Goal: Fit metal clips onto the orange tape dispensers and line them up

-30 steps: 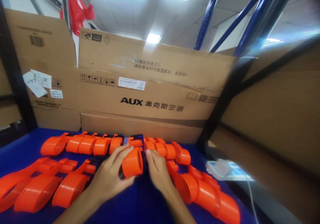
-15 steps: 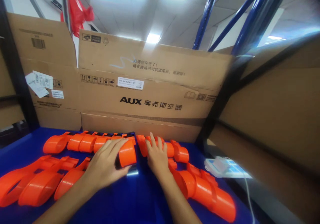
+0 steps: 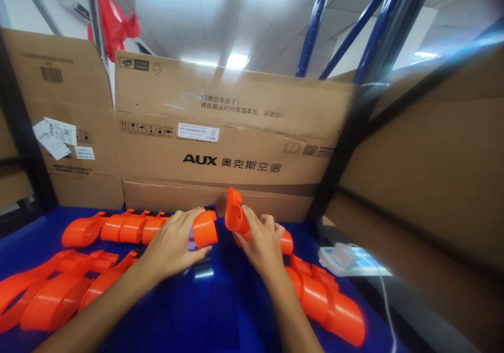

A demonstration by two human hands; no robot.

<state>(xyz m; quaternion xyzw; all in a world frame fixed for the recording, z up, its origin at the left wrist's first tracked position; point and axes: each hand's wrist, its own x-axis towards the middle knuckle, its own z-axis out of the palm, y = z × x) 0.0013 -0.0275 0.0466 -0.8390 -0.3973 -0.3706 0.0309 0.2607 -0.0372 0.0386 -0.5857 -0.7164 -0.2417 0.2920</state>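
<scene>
Orange plastic piece (image 3: 234,214) sits in the grip of your right hand (image 3: 262,245), its rounded hollow end towards you and its narrower part pointing up, in front of the lower edge of the cardboard sheet (image 3: 232,132). Your right fingers and thumb are closed around its right side.

Your left hand (image 3: 173,242) is curled around a second orange piece (image 3: 205,228), fingers over the top and thumb below, with the curved face showing past your fingertips. You cannot tell from this view whether that one is resting on the blue tabletop (image 3: 212,311) or raised off it. A narrow gap separates the two pieces.

To the left of your left hand, a back row of similar pieces (image 3: 112,227) lies side by side near the cardboard, and a nearer group (image 3: 59,295) lies in front of it, partly hidden by your left forearm. On your right, one more piece (image 3: 286,242) shows just beyond your hand, and a nearer cluster (image 3: 326,300) lies beside your right forearm. Farther right you have a white-and-blue object (image 3: 354,261) with a white cable (image 3: 386,305) running down towards you.
</scene>
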